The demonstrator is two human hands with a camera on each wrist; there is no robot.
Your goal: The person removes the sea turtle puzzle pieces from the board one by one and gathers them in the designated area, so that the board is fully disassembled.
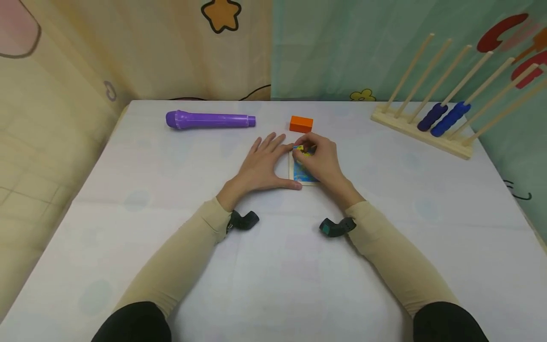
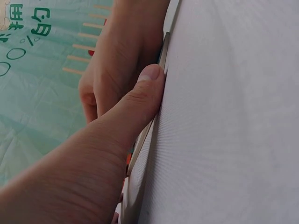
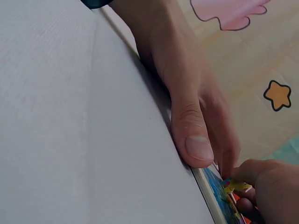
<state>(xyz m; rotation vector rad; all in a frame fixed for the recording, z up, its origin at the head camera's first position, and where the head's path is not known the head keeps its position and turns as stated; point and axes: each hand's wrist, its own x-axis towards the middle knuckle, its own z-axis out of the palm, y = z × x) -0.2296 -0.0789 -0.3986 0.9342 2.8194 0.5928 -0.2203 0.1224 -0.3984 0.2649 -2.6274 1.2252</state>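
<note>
A small flat puzzle board (image 1: 302, 176) with a light rim and a blue picture lies on the white table, partly covered by both hands. My left hand (image 1: 266, 164) rests at its left side with fingers spread and straight; in the right wrist view the left thumb (image 3: 198, 148) touches the board's near edge. Above the picture, my right hand (image 1: 323, 159) pinches a small, mostly yellow puzzle piece (image 3: 237, 186) between thumb and fingers. The piece looks tilted against the board. In the left wrist view the right hand (image 2: 117, 65) hides the piece.
Just behind the board sits an orange block (image 1: 301, 124). A purple toy microphone (image 1: 211, 120) lies at the back left. At the back right stands a wooden peg rack (image 1: 420, 133) with blue beads (image 1: 450, 118) on two pegs. Patterned curtains hang behind the table.
</note>
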